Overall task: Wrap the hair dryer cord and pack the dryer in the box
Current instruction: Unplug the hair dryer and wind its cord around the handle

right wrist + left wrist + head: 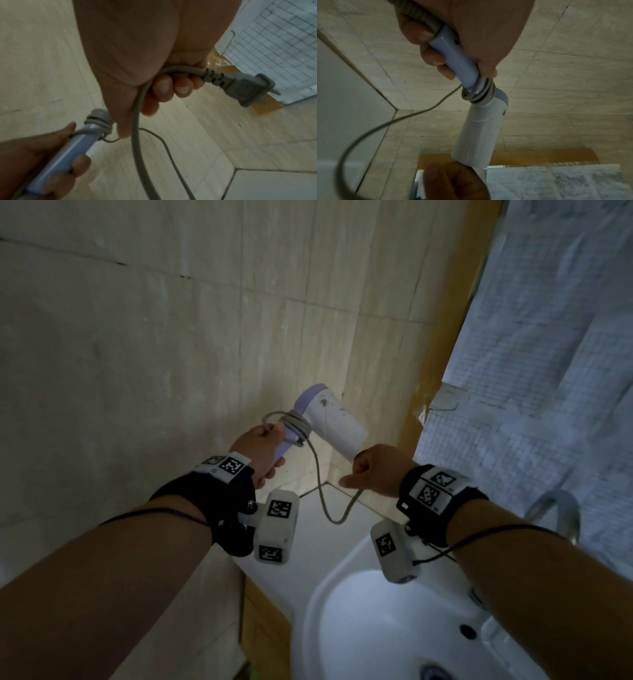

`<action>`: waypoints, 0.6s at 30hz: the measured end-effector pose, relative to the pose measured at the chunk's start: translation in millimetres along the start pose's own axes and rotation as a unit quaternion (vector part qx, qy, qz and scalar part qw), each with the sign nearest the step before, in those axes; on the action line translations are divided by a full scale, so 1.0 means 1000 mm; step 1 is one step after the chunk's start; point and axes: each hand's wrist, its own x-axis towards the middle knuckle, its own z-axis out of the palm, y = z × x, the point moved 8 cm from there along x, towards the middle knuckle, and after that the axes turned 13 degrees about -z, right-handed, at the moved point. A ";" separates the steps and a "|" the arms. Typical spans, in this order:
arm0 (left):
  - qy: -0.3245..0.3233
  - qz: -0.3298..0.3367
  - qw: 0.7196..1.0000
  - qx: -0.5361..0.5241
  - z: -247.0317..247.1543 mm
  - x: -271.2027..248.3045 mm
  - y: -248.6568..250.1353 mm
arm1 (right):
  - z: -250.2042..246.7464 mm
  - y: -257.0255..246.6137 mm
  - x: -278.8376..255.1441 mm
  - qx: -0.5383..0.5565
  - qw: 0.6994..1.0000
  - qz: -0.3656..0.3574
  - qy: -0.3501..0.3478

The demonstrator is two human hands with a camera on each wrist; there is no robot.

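A white and lilac hair dryer is held up in front of a tiled wall. My left hand grips its lilac handle, fingers curled round it. Several turns of grey cord are wound where handle meets body. The free length of cord hangs in a loop and runs to my right hand. That hand grips the cord just behind the grey plug, which sticks out to the right. No box shows in any view.
A white washbasin sits below my right arm, with a metal tap at its right. Beige wall tiles fill the left and centre. A pale gridded curtain hangs at the right, next to a yellow-brown frame.
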 end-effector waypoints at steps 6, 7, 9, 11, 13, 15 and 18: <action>-0.013 0.002 1.000 -0.023 0.003 -0.006 0.003 | 0.018 0.009 0.000 0.057 0.998 0.017 0.001; -0.025 -0.004 0.999 -0.029 0.005 -0.006 0.004 | 0.020 0.011 0.001 0.068 0.997 0.020 0.001; -0.051 -0.024 0.998 -0.035 0.010 -0.010 0.006 | 0.023 0.013 0.003 0.085 0.996 0.023 0.003; -0.057 -0.030 0.998 -0.018 0.014 -0.012 0.009 | 0.030 0.014 0.004 0.116 0.993 0.024 -0.002; -0.061 -0.036 0.997 0.008 0.019 -0.014 0.010 | 0.037 0.013 0.005 0.141 0.990 0.022 0.000; -0.051 -0.032 0.998 0.031 0.024 -0.016 0.011 | 0.042 0.012 0.005 0.151 0.988 0.026 0.006; -0.051 0.003 0.997 0.054 0.032 -0.020 0.015 | 0.046 0.009 0.004 0.167 0.985 0.034 0.012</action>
